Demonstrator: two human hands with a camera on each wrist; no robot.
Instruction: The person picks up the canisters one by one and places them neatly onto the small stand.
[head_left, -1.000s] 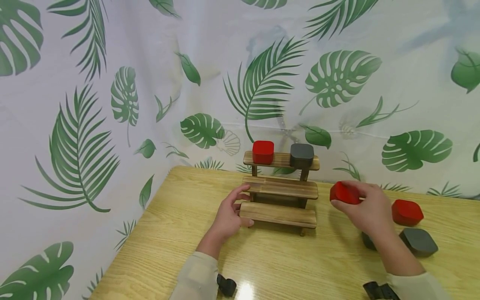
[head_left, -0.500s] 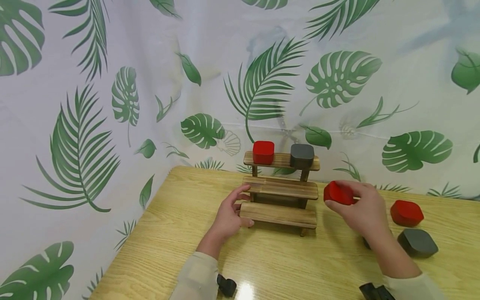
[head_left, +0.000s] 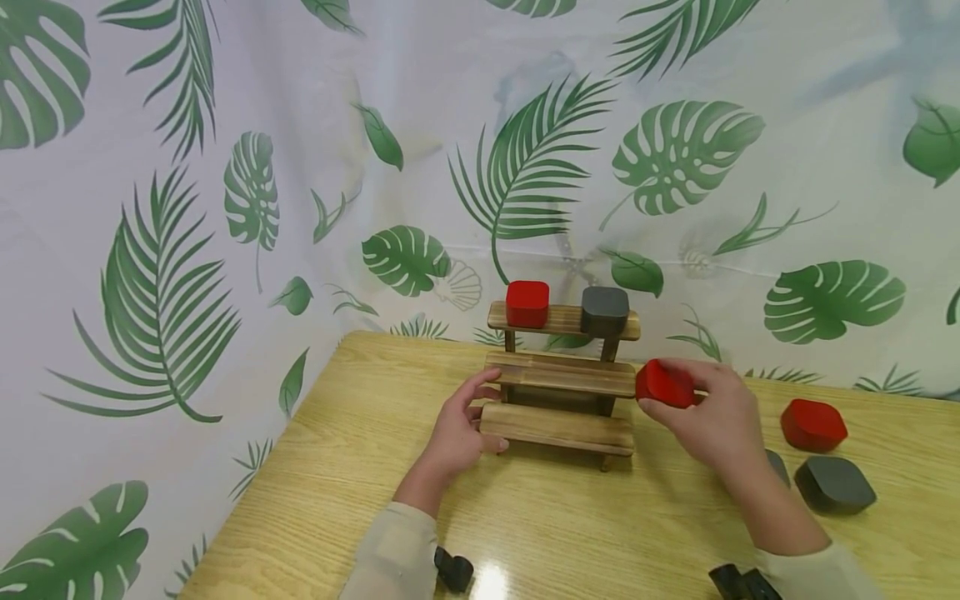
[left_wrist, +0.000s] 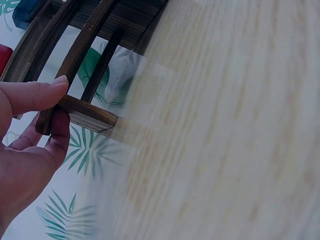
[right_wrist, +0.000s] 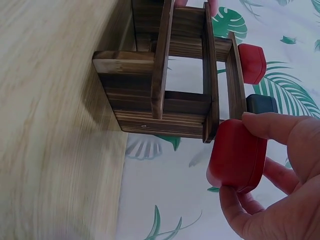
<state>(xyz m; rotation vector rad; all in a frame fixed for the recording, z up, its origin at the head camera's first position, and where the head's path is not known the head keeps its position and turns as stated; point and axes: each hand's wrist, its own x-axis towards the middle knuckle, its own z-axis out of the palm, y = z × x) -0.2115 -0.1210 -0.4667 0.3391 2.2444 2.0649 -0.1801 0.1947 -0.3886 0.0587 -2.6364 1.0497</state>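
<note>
A three-tier wooden stand point(head_left: 558, 429) is on the table near the back wall. My left hand point(head_left: 459, 429) grips its left end at the lowest tier; the left wrist view shows thumb and fingers pinching the wooden edge point(left_wrist: 75, 65). My right hand point(head_left: 716, 412) holds a red rounded box point(head_left: 664, 384) by its sides, in the air beside the right end of the middle tier. In the right wrist view this red box point(right_wrist: 236, 157) appears close to the tier's end; whether they touch I cannot tell. On the top tier sit another red box point(head_left: 527, 304) and a dark grey box point(head_left: 604, 311).
At the right of the table lie a red box point(head_left: 813, 425) and a dark grey box point(head_left: 836, 484). Another grey box point(head_left: 777, 467) is mostly hidden behind my right forearm. A leaf-print cloth point(head_left: 555, 167) hangs behind the table point(head_left: 555, 533).
My right hand has moved left with the red box, from apart from the stand to beside its middle tier. My left hand stays on the stand.
</note>
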